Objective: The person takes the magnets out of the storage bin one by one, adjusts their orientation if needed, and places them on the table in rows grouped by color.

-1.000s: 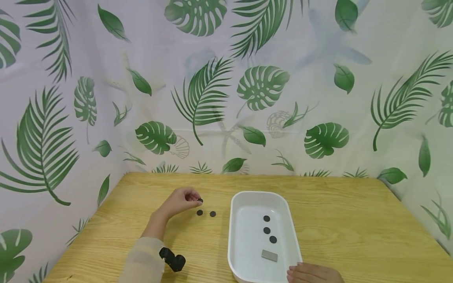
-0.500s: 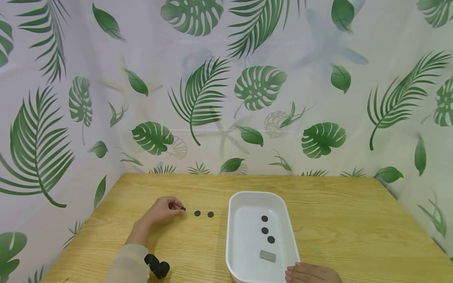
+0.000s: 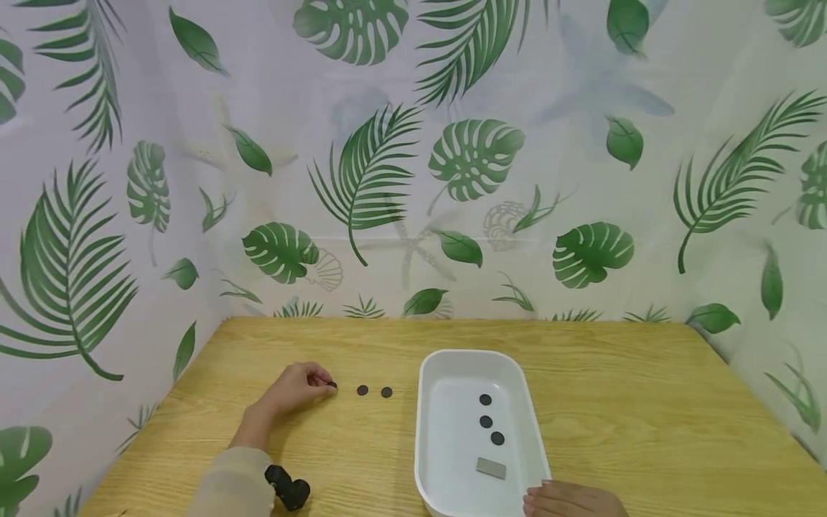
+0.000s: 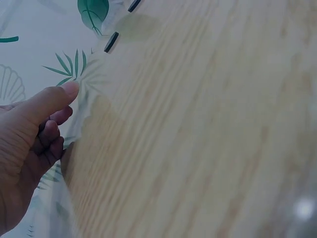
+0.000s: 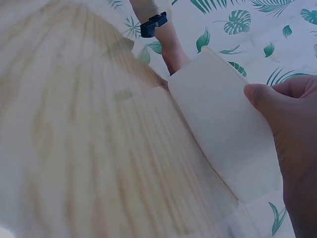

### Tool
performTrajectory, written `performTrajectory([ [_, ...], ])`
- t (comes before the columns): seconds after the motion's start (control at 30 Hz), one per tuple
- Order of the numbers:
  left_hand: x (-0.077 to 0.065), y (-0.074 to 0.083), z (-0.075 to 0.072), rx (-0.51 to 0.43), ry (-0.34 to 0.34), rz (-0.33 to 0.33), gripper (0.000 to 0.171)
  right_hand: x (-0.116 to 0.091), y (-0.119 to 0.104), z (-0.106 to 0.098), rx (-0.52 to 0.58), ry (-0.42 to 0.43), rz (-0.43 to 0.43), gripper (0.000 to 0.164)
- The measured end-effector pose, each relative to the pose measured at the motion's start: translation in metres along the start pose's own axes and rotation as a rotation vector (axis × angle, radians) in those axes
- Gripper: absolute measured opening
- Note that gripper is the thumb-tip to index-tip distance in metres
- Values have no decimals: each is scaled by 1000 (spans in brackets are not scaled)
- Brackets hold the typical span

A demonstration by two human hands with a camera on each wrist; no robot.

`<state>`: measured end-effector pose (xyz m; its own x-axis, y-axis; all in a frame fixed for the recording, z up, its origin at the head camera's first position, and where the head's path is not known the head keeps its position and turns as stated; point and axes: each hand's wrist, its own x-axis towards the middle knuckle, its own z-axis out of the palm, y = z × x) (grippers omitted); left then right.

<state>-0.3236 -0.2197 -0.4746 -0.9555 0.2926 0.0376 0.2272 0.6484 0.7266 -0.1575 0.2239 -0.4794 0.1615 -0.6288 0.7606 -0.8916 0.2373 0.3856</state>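
Note:
My left hand [image 3: 296, 388] pinches a small black disc [image 3: 332, 385] between thumb and fingertips, low over the table. In the left wrist view the thumb and curled fingers of the left hand [image 4: 37, 126] show, but the held disc is hidden. Just right of it, two more black discs, a nearer disc [image 3: 362, 390] and a farther disc [image 3: 386, 392], lie in a row. My right hand [image 3: 573, 500] grips the near right rim of a white tray [image 3: 423, 431]; its thumb presses the outer wall in the right wrist view.
Inside the tray lie three black discs, the middle disc [image 3: 486, 421] among them, and a grey rectangular block [image 3: 491, 468]. The wooden table [image 3: 646, 402] meets a leaf-printed curtain [image 3: 413, 179] at its back edge. A black device [image 3: 288, 488] sits on the left wrist.
From above the two loose discs, my left hand has moved left and down with its disc, then stayed nearly still over the last half second. The right hand stays on the tray rim.

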Motion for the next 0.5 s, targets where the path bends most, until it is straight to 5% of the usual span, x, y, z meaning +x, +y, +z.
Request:
performTrajectory([
  [0.27, 6, -2, 6, 56, -21, 58, 14, 1, 0, 0, 10, 25, -11, 27],
  [0.5, 6, -4, 9, 44, -34, 45, 13, 1, 3, -1, -17, 5, -66, 30],
])
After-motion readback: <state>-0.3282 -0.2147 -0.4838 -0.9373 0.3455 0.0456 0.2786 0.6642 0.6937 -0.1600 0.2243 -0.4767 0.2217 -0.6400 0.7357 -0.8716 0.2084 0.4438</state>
